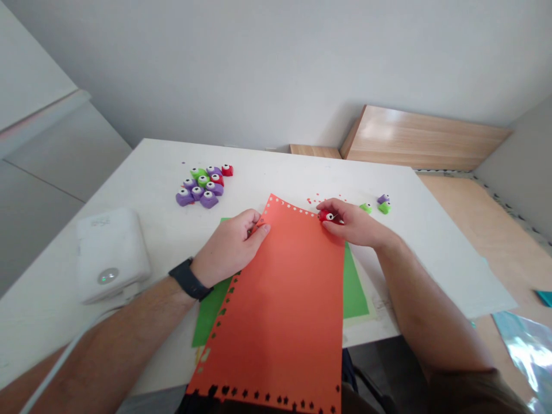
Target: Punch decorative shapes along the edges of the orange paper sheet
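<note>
My right hand grips the red craft punch squarely on the edge of the orange paper while my left hand pinches the sheet steady.

Far beyond the fingers stands a smooth pale grey wall, and below it is a white rectangular bench. Behind the bench, to the right of the fingers, a flat light wooden board rests against this wall, with a low wooden strip just beside it. Left of the fingers are smooth pale grey panels. Further right lies a pale wooden surface. The light is soft and even.
</note>
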A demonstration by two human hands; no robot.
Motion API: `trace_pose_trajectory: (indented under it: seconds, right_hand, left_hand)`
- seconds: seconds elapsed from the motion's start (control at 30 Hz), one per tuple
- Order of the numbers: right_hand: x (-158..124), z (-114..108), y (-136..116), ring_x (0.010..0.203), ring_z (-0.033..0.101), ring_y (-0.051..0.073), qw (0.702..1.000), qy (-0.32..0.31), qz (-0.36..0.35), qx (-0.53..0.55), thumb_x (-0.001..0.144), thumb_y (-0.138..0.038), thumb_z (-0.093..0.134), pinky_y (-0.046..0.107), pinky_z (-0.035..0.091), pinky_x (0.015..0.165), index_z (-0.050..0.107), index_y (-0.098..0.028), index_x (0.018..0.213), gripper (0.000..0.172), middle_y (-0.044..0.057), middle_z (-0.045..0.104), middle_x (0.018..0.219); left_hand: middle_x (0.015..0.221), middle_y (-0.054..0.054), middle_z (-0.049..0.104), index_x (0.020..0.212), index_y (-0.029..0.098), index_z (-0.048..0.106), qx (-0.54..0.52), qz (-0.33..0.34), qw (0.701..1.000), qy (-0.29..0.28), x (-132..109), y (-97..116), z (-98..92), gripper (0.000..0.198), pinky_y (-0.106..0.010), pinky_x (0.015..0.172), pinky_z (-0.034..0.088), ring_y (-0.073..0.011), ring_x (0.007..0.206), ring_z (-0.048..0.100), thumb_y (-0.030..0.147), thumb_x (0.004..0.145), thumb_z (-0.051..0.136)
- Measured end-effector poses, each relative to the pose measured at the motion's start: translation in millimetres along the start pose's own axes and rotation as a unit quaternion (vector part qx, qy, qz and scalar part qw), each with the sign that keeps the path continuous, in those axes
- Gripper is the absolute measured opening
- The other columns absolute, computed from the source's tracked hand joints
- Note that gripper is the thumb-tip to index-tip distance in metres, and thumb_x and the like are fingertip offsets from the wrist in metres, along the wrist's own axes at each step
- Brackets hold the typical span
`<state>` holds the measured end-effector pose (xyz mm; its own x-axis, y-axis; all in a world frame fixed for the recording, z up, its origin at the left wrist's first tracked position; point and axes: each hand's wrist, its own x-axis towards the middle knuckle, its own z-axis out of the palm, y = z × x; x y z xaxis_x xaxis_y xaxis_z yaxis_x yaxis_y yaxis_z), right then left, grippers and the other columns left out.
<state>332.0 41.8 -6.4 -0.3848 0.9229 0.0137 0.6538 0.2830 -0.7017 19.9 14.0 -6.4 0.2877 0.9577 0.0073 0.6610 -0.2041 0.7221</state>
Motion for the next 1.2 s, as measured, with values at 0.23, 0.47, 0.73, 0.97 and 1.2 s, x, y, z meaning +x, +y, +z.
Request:
trace_pose_trajectory:
  seconds: [0.23, 0.47, 0.73, 0.97, 1.2]
  right_hand:
    - [0, -1, -5, 0.076, 0.061, 0.015, 1.000, 0.007, -0.015, 0.002, 0.083, -0.023, 0.064, 0.029, 0.050, 0.073, 0.066, -0.022, 0.109, 0.026, 0.002, 0.071, 0.093]
    - [-1, 1, -8, 0.080, 0.066, 0.017, 0.997, 0.055, -0.020, -0.055, 0.080, -0.023, 0.066, 0.031, 0.053, 0.075, 0.071, -0.022, 0.108, 0.028, 0.005, 0.074, 0.098]
    - [-1, 1, -9, 0.079, 0.068, 0.018, 0.994, 0.076, -0.022, -0.075, 0.077, -0.022, 0.068, 0.031, 0.054, 0.076, 0.074, -0.022, 0.108, 0.032, 0.005, 0.076, 0.096]
    - [0, 3, -11, 0.079, 0.069, 0.019, 0.989, 0.087, -0.036, -0.111, 0.077, -0.021, 0.066, 0.031, 0.054, 0.076, 0.074, -0.021, 0.108, 0.032, 0.005, 0.075, 0.093]
    - [0, 6, -14, 0.082, 0.069, 0.021, 0.985, 0.102, -0.056, -0.130, 0.075, -0.019, 0.066, 0.032, 0.054, 0.079, 0.073, -0.021, 0.106, 0.031, 0.006, 0.075, 0.096]
  left_hand:
    - [0.061, 0.006, 0.045, 0.079, 0.023, 0.047, -0.003, -0.001, 1.000, 0.002, -1, 3, -1.2, 0.029, -0.029, 0.056, 0.028, -0.0135, 0.057, 0.043, 0.044, 0.098, 0.051]
    - [0.061, 0.006, 0.045, 0.080, 0.023, 0.047, -0.004, 0.001, 1.000, 0.003, -1, 2, -1.4, 0.028, -0.029, 0.056, 0.028, -0.0134, 0.056, 0.043, 0.045, 0.098, 0.051]
    - [0.062, 0.006, 0.047, 0.080, 0.023, 0.048, -0.005, 0.000, 1.000, 0.000, -1, 4, -1.5, 0.029, -0.028, 0.056, 0.029, -0.0135, 0.058, 0.045, 0.045, 0.098, 0.051]
    - [0.062, 0.006, 0.047, 0.080, 0.023, 0.048, -0.004, -0.001, 1.000, 0.000, -1, 4, -2.2, 0.029, -0.029, 0.056, 0.030, -0.0136, 0.057, 0.044, 0.045, 0.098, 0.051]
    - [0.063, 0.006, 0.047, 0.081, 0.023, 0.047, -0.005, 0.003, 1.000, -0.002, -1, 3, -1.8, 0.029, -0.029, 0.057, 0.030, -0.0138, 0.058, 0.045, 0.045, 0.099, 0.051]
